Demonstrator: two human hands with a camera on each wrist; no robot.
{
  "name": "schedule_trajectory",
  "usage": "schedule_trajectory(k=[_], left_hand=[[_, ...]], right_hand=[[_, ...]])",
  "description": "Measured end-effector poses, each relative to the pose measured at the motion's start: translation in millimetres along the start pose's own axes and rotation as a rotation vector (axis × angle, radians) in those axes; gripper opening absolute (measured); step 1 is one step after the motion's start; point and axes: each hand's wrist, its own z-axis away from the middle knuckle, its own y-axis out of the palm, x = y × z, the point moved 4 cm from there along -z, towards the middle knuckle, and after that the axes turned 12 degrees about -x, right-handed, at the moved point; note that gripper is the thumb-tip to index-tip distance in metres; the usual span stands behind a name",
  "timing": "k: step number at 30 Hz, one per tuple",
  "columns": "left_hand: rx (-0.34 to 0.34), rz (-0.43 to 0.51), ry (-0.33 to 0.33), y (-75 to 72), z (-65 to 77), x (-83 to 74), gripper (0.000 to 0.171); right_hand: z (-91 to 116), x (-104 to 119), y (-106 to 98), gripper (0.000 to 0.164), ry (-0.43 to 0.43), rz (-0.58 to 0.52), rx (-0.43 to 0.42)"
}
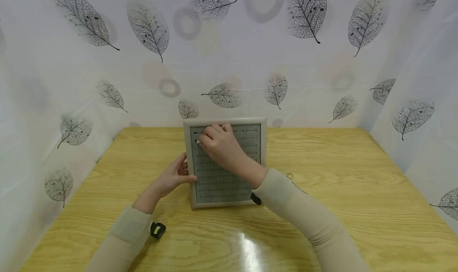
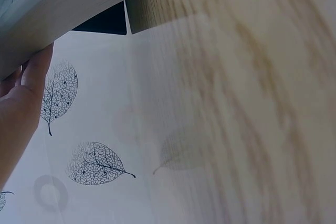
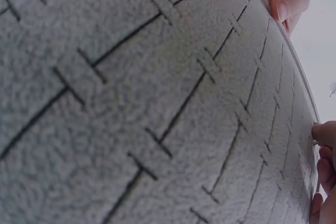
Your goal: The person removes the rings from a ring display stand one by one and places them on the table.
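A slotted jewelry display board (image 1: 229, 180) stands upright on the table, grey padding inside a pale frame. My left hand (image 1: 175, 174) grips its left edge, thumb on the front and the other fingers behind. Near the top left slots, my right hand (image 1: 222, 144) pinches a small white thing (image 1: 198, 141), mostly hidden by the fingers; its kind I cannot tell. The right wrist view shows rows of slits across the padding (image 3: 136, 93), with the left thumb (image 3: 289, 6) over the edge and the right fingers (image 3: 326, 156) close against the board.
A thin chain with a round loop (image 1: 290, 176) lies on the wooden table (image 1: 340, 208), right of the board and partly behind the right sleeve. A leaf-patterned curtain (image 1: 243, 69) hangs behind and along both sides of the table.
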Motion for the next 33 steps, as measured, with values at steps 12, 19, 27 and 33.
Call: schedule_trajectory(k=[12,19,27,33], left_hand=[[0.001,-0.003,0.010,-0.1,-1.0,1.0,0.082],[0.006,0.004,0.014,0.2,-0.9,-0.1,0.083],[0.009,0.010,0.017,0.6,0.1,-1.3,0.082],[0.013,0.001,0.040,1.5,0.1,-1.4,0.079]], right_hand=[[2,1,-4,0.009,-0.049,-0.019,-0.065],[4,-2,-5,0.008,-0.046,-0.091,-0.060],[1,-5,-11,0.007,0.007,-0.266,-0.106],[6,-10,-25,0.006,0.008,-0.258,-0.106]])
